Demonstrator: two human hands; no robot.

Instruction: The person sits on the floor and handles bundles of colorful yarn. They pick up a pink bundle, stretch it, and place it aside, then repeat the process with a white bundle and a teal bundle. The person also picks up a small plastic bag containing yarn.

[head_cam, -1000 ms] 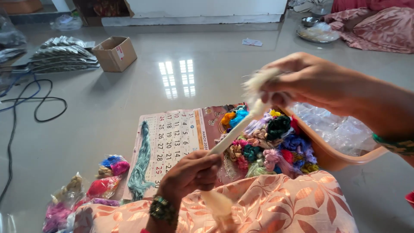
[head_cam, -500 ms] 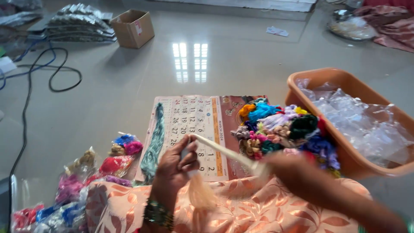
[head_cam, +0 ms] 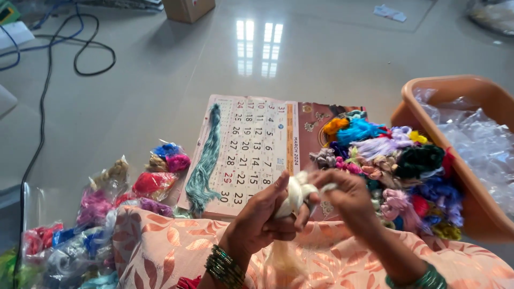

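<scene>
My left hand (head_cam: 265, 217) grips a cream-white thread bundle (head_cam: 293, 194) low in the middle of the view, and its loose tail (head_cam: 284, 257) hangs down over my peach patterned cloth (head_cam: 171, 251). My right hand (head_cam: 348, 195) pinches the same bundle's upper end, fingers closed, touching my left hand. Just behind the hands lies a wall calendar (head_cam: 251, 147) flat on the floor, with a teal-grey thread skein (head_cam: 205, 160) stretched along its left side. A heap of coloured thread skeins (head_cam: 396, 166) sits on the calendar's right half.
An orange plastic tub (head_cam: 428, 88) holding clear plastic bags (head_cam: 476, 139) stands at the right. Bagged coloured threads (head_cam: 134, 187) lie at the left. Black and blue cables (head_cam: 80, 53) loop across the glossy floor at the upper left; a cardboard box (head_cam: 187, 9) stands far back.
My right hand has come down from high up at the right until it meets the left hand. The long stretched thread is gathered into a compact bundle between both hands. The view tilted downward.
</scene>
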